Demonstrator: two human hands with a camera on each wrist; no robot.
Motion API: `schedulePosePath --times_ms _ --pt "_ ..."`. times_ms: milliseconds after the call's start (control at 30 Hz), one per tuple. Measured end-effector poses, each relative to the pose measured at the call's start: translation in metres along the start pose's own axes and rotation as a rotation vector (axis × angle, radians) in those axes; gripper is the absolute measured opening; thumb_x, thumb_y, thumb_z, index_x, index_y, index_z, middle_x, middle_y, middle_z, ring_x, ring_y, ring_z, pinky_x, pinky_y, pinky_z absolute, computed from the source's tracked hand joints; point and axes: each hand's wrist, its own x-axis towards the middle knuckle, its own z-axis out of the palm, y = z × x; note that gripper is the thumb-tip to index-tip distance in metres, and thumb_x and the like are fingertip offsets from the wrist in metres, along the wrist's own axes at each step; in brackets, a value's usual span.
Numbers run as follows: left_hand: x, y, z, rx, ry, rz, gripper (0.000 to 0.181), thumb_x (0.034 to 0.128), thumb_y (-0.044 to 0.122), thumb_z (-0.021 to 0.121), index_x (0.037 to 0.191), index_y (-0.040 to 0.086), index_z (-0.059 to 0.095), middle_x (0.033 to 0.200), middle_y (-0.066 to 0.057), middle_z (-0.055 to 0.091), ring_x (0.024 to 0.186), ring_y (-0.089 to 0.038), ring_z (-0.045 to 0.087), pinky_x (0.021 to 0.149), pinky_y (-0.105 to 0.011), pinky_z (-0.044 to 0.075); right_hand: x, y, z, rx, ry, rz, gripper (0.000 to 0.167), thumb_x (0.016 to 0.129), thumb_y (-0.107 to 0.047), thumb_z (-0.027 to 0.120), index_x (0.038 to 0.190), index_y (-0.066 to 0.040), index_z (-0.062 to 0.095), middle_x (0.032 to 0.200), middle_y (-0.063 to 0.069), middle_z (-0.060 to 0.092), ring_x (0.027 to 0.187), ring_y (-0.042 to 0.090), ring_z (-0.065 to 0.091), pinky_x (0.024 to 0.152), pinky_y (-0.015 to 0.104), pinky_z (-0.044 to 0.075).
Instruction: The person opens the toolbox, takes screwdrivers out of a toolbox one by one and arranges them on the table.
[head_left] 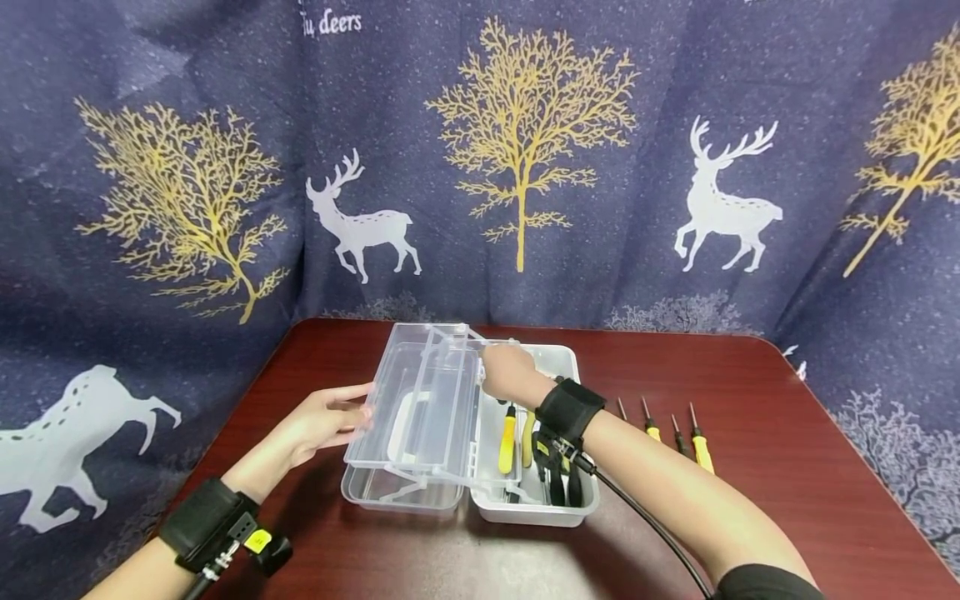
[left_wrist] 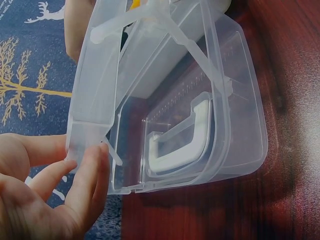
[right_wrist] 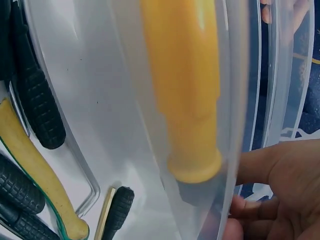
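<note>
A fold-out toolbox stands opened: a clear lid half [head_left: 401, 500] on the left and a white base [head_left: 528, 517] on the right. My left hand [head_left: 326, 421] pinches the edge of the raised clear left tray [head_left: 442, 400]; in the left wrist view its fingers [left_wrist: 90, 170] lie against the tray's wall. My right hand [head_left: 513, 375] grips the far end of the clear right tray [right_wrist: 232, 120], its fingertips partly hidden behind the wall. A yellow-handled tool [head_left: 507, 442] lies in that tray. The lid's white carrying handle [left_wrist: 187, 145] shows beneath the left tray.
Tools with black handles [head_left: 557, 483] and a yellow curved handle [right_wrist: 37, 175] lie in the white base. Several screwdrivers [head_left: 701, 446] rest on the red-brown table [head_left: 787, 467] to the right. A dark curtain [head_left: 600, 208] hangs behind the table.
</note>
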Motion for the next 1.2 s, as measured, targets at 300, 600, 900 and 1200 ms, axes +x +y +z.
schedulePosePath --times_ms 300,600,900,1200 --pt "0.001 -0.001 -0.001 0.001 -0.006 0.003 0.062 0.0930 0.019 0.062 0.148 0.006 0.036 0.129 -0.023 0.058 0.098 -0.013 0.067 0.090 -0.036 0.057 0.001 -0.005 0.002 -0.060 0.072 0.006 0.012 0.079 -0.008 0.063 0.066 -0.009 0.064 0.075 0.010 0.070 0.074 0.027 0.067 0.060 0.036 0.057" --pt "0.000 -0.004 -0.003 -0.006 -0.021 0.000 0.064 0.0932 0.018 0.062 0.148 0.005 0.033 0.129 -0.020 0.060 0.100 -0.013 0.067 0.090 -0.035 0.057 0.000 0.001 0.007 0.060 0.138 -0.074 0.018 0.073 -0.011 0.072 0.061 -0.010 0.059 0.062 0.007 0.064 0.068 0.025 0.064 0.067 0.037 0.056" --pt "0.002 -0.004 -0.003 0.005 -0.017 0.005 0.064 0.0930 0.019 0.063 0.148 0.005 0.034 0.127 -0.018 0.061 0.099 -0.013 0.066 0.091 -0.035 0.057 -0.003 0.005 0.004 0.108 0.111 -0.076 0.022 0.070 -0.012 0.075 0.058 -0.009 0.057 0.056 0.003 0.053 0.060 0.021 0.055 0.060 0.032 0.049" --pt "0.002 -0.005 -0.003 0.013 -0.021 0.018 0.063 0.0935 0.019 0.062 0.148 0.005 0.034 0.129 -0.022 0.059 0.099 -0.014 0.066 0.091 -0.037 0.056 -0.009 0.013 -0.006 0.256 0.107 -0.063 0.043 0.073 -0.010 0.071 0.046 -0.016 0.038 0.044 -0.005 0.032 0.045 0.011 0.032 0.046 0.024 0.030"
